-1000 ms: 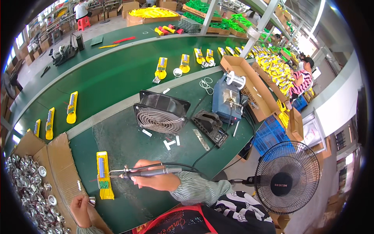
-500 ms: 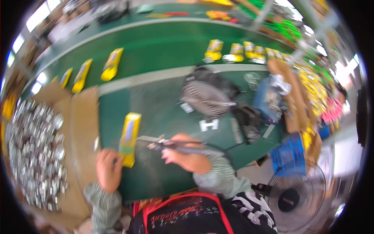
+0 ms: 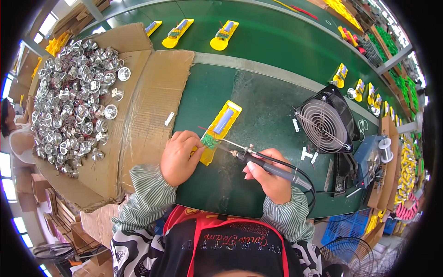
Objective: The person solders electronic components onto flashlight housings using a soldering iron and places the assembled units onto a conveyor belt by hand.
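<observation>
A yellow plastic housing (image 3: 234, 109) lies slantwise on the green bench, with a blue-purple battery cell (image 3: 224, 121) and a green circuit board (image 3: 209, 141) in it. Closed at the board's left edge, my left hand (image 3: 179, 158) pinches it; a thin red wire sticks up beside the fingers. My right hand (image 3: 273, 177) grips a soldering iron (image 3: 277, 171) with a thin metal feed tube (image 3: 234, 143) clamped along it. Both the iron's tip and the tube's end reach the board from the right. The exact contact point is too small to tell.
Left stands a cardboard box (image 3: 159, 78) of shiny reflector cups (image 3: 85, 111) with wires. To the right are a black fan with a wire grille (image 3: 320, 124) and a blue soldering station (image 3: 369, 157) with a solder spool (image 3: 385, 150). More yellow housings (image 3: 224, 35) line the far green belt.
The view has swung left and sharpened. My right hand has brought the iron's tip to the board, and my left hand's fingers have closed in at the board's edge.
</observation>
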A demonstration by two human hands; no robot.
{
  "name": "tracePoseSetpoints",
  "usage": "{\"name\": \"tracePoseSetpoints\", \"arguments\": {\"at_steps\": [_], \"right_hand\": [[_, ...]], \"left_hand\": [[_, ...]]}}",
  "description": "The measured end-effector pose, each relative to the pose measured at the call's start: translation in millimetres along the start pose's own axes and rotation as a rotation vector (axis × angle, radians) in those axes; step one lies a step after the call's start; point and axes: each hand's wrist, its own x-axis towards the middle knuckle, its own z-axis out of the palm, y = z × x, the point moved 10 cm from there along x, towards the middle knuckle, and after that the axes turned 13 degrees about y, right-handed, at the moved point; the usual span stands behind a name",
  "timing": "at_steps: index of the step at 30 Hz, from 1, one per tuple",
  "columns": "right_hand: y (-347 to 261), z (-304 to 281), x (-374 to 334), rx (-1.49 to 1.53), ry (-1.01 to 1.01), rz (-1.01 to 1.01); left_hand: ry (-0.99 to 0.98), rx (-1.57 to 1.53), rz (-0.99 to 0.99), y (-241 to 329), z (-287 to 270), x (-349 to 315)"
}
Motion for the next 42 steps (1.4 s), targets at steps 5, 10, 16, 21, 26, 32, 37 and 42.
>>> {"name": "tracePoseSetpoints", "arguments": {"at_steps": [5, 10, 16, 21, 26, 32, 37, 42], "right_hand": [[4.2, 5.0, 3.7, -0.01, -0.004, 0.016], [8.6, 4.6, 5.8, -0.023, -0.004, 0.021], [11.7, 4.6, 8.2, -0.024, -0.02, 0.024], [7.4, 7.1, 7.6, -0.062, -0.042, 0.001], [4.2, -6.1, 7.0, 0.031, 0.029, 0.029], [-6.6, -22.3, 3.0, 0.008, 0.077, -0.008], [-8.1, -33.6, -2.4, -0.011, 0.117, 0.001], [-7.3, -44.3, -5.3, -0.012, 0.144, 0.016]], "left_hand": [[-0.004, 0.018, -0.012, -1.6, 1.4, 3.3], [-0.012, 0.003, -0.009, 0.0, 2.2, 5.2], [-0.019, 0.018, -0.017, -0.4, 3.2, 5.7], [-0.026, 0.013, -0.028, -1.2, 3.9, 6.6], [-0.039, 0.017, -0.041, -3.4, 4.9, 5.5], [-0.042, 0.016, -0.042, -3.8, 5.2, 5.9], [0.005, 0.017, -0.028, 0.3, 1.9, 5.6], [-0.013, 0.05, -0.042, -1.4, 3.9, 4.2]]}}
